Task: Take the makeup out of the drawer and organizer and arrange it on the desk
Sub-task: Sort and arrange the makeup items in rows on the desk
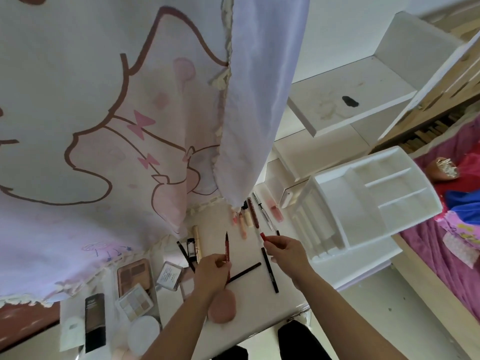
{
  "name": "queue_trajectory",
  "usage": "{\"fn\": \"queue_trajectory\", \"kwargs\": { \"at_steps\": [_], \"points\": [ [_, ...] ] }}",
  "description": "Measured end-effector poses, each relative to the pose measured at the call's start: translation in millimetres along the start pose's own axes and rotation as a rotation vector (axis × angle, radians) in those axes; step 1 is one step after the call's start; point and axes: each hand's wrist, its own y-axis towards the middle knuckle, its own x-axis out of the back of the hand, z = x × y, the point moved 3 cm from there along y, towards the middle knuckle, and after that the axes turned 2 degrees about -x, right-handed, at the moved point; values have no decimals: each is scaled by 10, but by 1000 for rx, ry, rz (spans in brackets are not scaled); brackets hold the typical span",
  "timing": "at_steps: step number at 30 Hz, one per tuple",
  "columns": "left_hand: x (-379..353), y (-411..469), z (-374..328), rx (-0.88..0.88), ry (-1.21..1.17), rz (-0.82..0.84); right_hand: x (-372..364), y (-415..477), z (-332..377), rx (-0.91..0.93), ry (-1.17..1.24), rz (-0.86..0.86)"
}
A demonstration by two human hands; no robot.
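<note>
Over the bench, left of the empty organizer, our left hand pinched the red liner pen, long axis pointing away. Our right hand pinched the red cap, just right of the pen's tip.

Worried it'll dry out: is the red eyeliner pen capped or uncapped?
Uncapped. The left hand holds the red pen, fine tip bare; the right hand pinches its red cap apart.

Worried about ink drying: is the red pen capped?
No, the left hand holds the red pen with its tip bare, and the right hand pinches its cap apart.
</note>
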Motion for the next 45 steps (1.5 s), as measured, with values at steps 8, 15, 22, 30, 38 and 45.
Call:
{"fn": "queue_trajectory", "kwargs": {
  "at_steps": [8,15,22,30,38,45],
  "points": [
    [-230,719,104,158,-71,-140,-495,652,-134,38,-391,46],
    [-313,943,126,146,2,-167,-740,887,-72,164,-542,70],
    [-60,626,226,87,-38,-248,-635,571,-184,354,-904,331],
    [178,20,715,109,-92,-355,-787,275,-408,550,-1197,425],
    [381,-232,590,159,-593,-422,-697,-100,-255,571,-973,324],
    [532,-332,241,111,-990,-235,-644,-390,-137,554,-814,352]
  ]
}}
